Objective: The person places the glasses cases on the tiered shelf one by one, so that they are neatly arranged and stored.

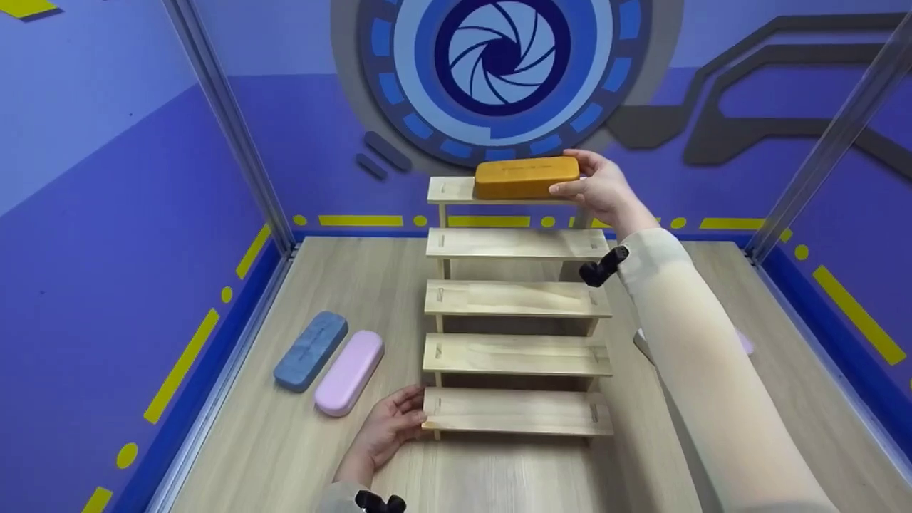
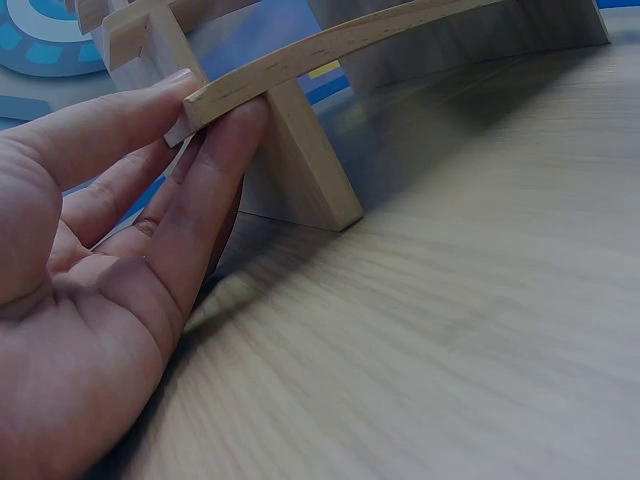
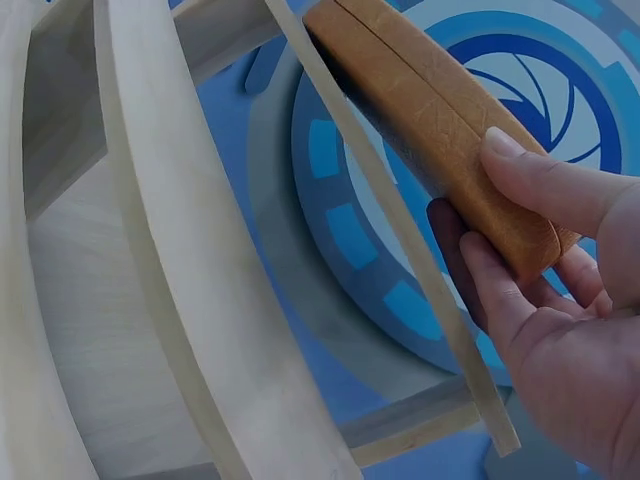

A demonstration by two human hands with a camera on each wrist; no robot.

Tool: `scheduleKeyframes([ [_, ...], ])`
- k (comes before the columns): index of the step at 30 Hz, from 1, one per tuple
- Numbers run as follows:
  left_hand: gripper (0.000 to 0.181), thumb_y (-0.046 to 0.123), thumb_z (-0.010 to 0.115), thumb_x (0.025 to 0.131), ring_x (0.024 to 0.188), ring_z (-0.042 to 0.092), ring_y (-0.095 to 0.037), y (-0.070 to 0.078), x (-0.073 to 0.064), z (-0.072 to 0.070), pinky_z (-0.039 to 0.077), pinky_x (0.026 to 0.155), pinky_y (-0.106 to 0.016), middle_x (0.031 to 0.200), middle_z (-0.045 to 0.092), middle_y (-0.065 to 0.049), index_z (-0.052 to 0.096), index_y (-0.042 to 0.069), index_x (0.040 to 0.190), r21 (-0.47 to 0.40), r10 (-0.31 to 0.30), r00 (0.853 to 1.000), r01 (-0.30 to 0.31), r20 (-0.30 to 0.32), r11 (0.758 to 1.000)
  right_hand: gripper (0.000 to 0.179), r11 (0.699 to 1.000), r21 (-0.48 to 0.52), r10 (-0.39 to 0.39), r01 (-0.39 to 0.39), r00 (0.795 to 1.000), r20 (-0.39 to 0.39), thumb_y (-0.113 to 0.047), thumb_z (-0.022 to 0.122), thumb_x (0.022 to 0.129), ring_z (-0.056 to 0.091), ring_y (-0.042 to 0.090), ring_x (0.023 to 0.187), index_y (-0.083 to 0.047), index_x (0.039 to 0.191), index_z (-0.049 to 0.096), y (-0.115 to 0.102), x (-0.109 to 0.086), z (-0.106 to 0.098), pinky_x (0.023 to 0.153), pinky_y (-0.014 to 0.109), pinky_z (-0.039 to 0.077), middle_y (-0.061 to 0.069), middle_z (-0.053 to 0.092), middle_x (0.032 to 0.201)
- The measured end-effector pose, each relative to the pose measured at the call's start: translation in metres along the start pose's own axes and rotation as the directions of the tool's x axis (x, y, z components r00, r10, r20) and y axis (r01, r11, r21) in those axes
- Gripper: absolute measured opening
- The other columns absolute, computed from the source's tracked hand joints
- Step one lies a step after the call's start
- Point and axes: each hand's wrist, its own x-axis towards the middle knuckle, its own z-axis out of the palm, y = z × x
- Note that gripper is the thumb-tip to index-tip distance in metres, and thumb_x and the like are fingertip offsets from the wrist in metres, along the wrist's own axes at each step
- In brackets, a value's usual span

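An orange-brown glasses case [image 1: 526, 178] is at the top shelf of a stepped wooden stand [image 1: 516, 303]. My right hand [image 1: 602, 187] grips its right end, thumb on the near side and fingers behind and beneath; the right wrist view shows the case [image 3: 440, 130] tilted relative to the shelf edge. Down at the lowest shelf, my left hand [image 1: 385, 431] pinches the left corner. The left wrist view has the thumb on top of the board [image 2: 290, 62] and fingertips [image 2: 240, 125] under it, beside the support leg.
Left of the stand lie a blue glasses case [image 1: 311, 351] and a pink glasses case [image 1: 350, 372] on the wooden tabletop [image 1: 285, 456]. Further cases, mostly hidden by my right sleeve [image 1: 712, 356], lie to the right. A patterned blue wall [image 1: 299, 142] stands close behind the stand.
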Motion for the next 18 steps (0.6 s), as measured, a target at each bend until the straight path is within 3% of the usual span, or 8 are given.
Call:
scheduleKeyframes([
  [3, 0.073, -0.003, 0.062, 0.096, 0.111, 0.064, -0.013, -0.0011, 0.0002, 0.0008, 0.059, 0.087, -0.029, 0.129, 0.062, -0.001, 0.021, -0.014, 0.156, -0.006, 0.004, 1.0, -0.004, 0.005, 1.0, 0.084, 0.981, -0.194, -0.024, 0.025, 1.0, 0.007, 0.006, 0.075, 0.088, 0.05, 0.025, 0.131, -0.014, 0.159, 0.036, 0.0006, 0.0006, -0.0013, 0.096, 0.024, 0.058, 0.013, 0.039, 0.16],
  [7, 0.072, -0.003, 0.063, 0.095, 0.11, 0.065, -0.013, -0.0011, 0.0, 0.0018, 0.059, 0.087, -0.029, 0.128, 0.063, -0.001, 0.024, -0.014, 0.155, -0.01, 0.004, 1.0, -0.004, -0.005, 1.0, 0.081, 0.897, -0.439, -0.059, 0.06, 0.998, 0.016, -0.007, 0.076, 0.092, 0.047, 0.027, 0.137, -0.014, 0.161, 0.035, -0.0007, 0.0017, -0.0021, 0.114, 0.036, 0.047, 0.013, 0.042, 0.161],
  [11, 0.07, -0.003, 0.063, 0.095, 0.108, 0.065, -0.013, -0.0003, 0.0002, 0.0026, 0.059, 0.085, -0.028, 0.126, 0.063, -0.001, 0.026, -0.013, 0.154, -0.014, 0.002, 1.0, -0.002, -0.011, 1.0, 0.078, 0.849, -0.52, -0.084, 0.092, 0.996, 0.038, -0.011, 0.076, 0.093, 0.047, 0.029, 0.14, -0.008, 0.159, 0.036, 0.0, 0.0032, -0.0037, 0.118, 0.041, 0.042, 0.016, 0.045, 0.159],
  [18, 0.07, -0.005, 0.062, 0.095, 0.107, 0.066, -0.013, -0.0012, -0.0001, 0.0017, 0.06, 0.086, -0.028, 0.127, 0.063, -0.002, 0.025, -0.013, 0.154, -0.026, 0.001, 1.0, -0.002, -0.013, 1.0, 0.076, 0.811, -0.575, -0.094, 0.11, 0.994, 0.057, -0.015, 0.075, 0.094, 0.047, 0.032, 0.142, -0.005, 0.159, 0.036, 0.0023, 0.0044, -0.006, 0.121, 0.044, 0.039, 0.018, 0.045, 0.159],
])
